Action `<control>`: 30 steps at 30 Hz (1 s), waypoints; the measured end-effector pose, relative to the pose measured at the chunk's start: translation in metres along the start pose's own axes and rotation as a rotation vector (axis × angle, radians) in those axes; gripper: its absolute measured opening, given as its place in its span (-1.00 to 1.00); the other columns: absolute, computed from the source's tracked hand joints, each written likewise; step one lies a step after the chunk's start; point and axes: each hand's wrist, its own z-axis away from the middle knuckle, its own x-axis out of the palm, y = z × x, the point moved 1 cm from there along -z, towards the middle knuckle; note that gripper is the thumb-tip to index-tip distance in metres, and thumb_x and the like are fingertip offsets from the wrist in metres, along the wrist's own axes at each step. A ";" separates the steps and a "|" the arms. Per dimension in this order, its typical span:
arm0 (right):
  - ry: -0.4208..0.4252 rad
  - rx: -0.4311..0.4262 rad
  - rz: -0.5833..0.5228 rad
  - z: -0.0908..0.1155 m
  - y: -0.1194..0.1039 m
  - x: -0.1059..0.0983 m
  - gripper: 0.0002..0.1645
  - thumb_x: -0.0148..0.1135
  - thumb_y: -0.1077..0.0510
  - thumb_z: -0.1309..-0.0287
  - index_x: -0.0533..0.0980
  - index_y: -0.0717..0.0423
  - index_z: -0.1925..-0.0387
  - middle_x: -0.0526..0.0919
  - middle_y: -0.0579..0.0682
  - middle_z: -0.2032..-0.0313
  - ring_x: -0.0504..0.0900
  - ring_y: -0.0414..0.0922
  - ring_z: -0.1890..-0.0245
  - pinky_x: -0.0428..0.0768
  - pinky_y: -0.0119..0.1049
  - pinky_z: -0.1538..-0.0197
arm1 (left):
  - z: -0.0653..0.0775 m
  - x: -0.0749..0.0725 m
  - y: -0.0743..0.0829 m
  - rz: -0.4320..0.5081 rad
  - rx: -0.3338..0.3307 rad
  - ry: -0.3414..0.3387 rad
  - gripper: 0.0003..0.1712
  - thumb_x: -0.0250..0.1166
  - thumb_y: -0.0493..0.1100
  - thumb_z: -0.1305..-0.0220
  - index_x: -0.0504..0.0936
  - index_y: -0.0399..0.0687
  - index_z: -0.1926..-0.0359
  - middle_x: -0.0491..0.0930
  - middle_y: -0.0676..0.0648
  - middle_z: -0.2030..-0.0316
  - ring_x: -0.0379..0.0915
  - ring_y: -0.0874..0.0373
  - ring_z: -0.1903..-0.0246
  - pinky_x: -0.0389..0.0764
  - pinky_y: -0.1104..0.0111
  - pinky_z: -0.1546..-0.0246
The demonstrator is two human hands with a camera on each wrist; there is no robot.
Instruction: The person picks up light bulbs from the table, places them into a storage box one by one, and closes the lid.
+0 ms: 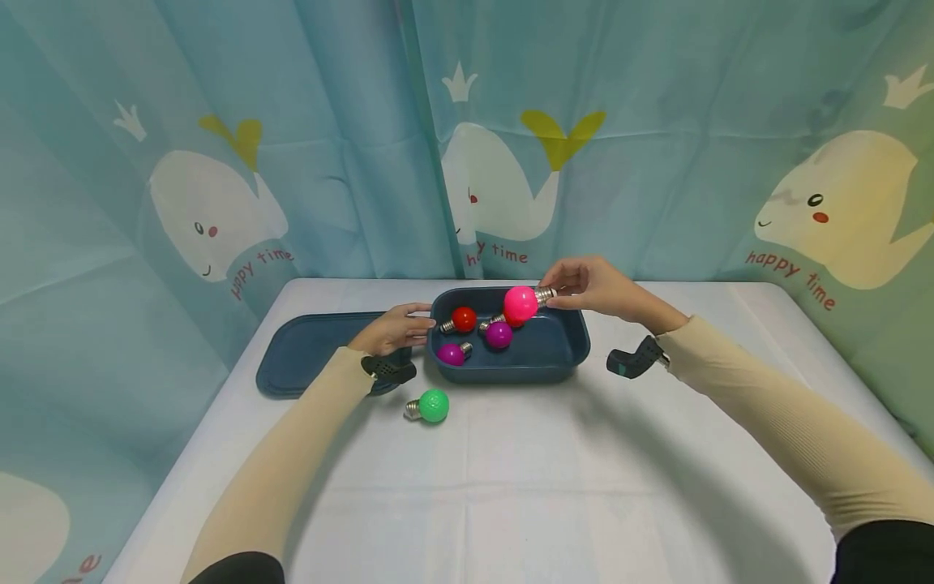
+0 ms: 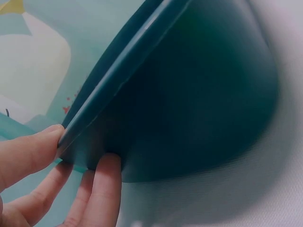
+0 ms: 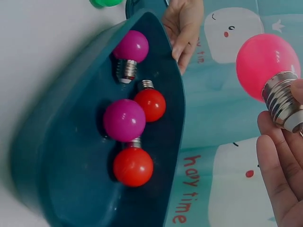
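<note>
My right hand (image 1: 594,285) pinches a pink light bulb (image 3: 265,61) by its metal screw base, above the back right part of a dark blue box (image 1: 521,375). Inside the box lie two red bulbs (image 3: 133,167) and two purple bulbs (image 3: 124,120). At the box's left end my left hand (image 1: 396,330) touches the rim and outer wall with its fingertips, its fingers fairly straight. In the left wrist view the box's outer wall (image 2: 189,104) fills most of the picture, hiding what is inside.
A green bulb (image 1: 434,405) lies on the white tablecloth (image 1: 525,487) in front of the box. To the left is a flat dark blue lid (image 1: 306,349), partly covered by my left arm. Behind the table hangs a whale-print curtain (image 1: 365,162).
</note>
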 end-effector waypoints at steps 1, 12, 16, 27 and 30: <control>0.000 -0.003 0.007 -0.002 0.000 0.000 -0.67 0.34 0.25 -0.06 0.53 0.28 0.10 0.65 0.08 0.16 0.64 -0.27 0.18 0.63 -0.47 0.06 | 0.000 0.000 0.000 -0.001 0.001 -0.003 -0.33 0.05 -0.30 -0.38 0.02 -0.18 -0.44 0.21 -0.29 -0.34 0.32 0.03 -0.16 0.30 0.14 -0.34; -0.014 -0.021 0.026 -0.021 -0.002 0.001 -0.71 0.32 0.24 -0.08 0.55 0.28 0.14 0.66 0.11 0.12 0.65 -0.15 0.12 0.64 -0.34 -0.02 | 0.002 -0.002 0.000 0.016 0.019 -0.038 -0.31 0.01 -0.31 -0.40 -0.04 -0.22 -0.45 0.12 -0.31 -0.38 0.12 -0.13 -0.34 0.22 0.11 -0.38; -0.028 -0.015 0.047 -0.028 0.002 0.003 -0.68 0.33 0.21 -0.08 0.55 0.27 0.13 0.65 0.13 0.11 0.65 -0.10 0.10 0.63 -0.28 -0.05 | 0.001 -0.001 0.000 0.019 0.011 -0.029 -0.31 0.02 -0.31 -0.39 -0.03 -0.21 -0.45 0.12 -0.30 -0.38 0.11 -0.14 -0.35 0.23 0.11 -0.38; -0.058 -0.011 0.035 -0.045 0.017 0.015 -0.70 0.35 0.24 -0.05 0.56 0.29 0.16 0.66 0.13 0.17 0.65 -0.11 0.16 0.64 -0.26 -0.04 | 0.001 0.001 0.000 0.005 0.002 -0.012 -0.32 0.04 -0.29 -0.38 0.00 -0.18 -0.44 0.17 -0.28 -0.36 0.19 -0.08 -0.31 0.28 0.13 -0.36; -0.065 -0.002 0.016 -0.048 0.021 0.016 -0.71 0.34 0.26 -0.05 0.55 0.29 0.16 0.65 0.12 0.18 0.65 -0.16 0.19 0.64 -0.32 0.00 | 0.001 0.000 0.000 0.006 0.008 -0.021 -0.32 0.02 -0.30 -0.39 -0.02 -0.20 -0.45 0.14 -0.29 -0.37 0.16 -0.10 -0.32 0.25 0.12 -0.37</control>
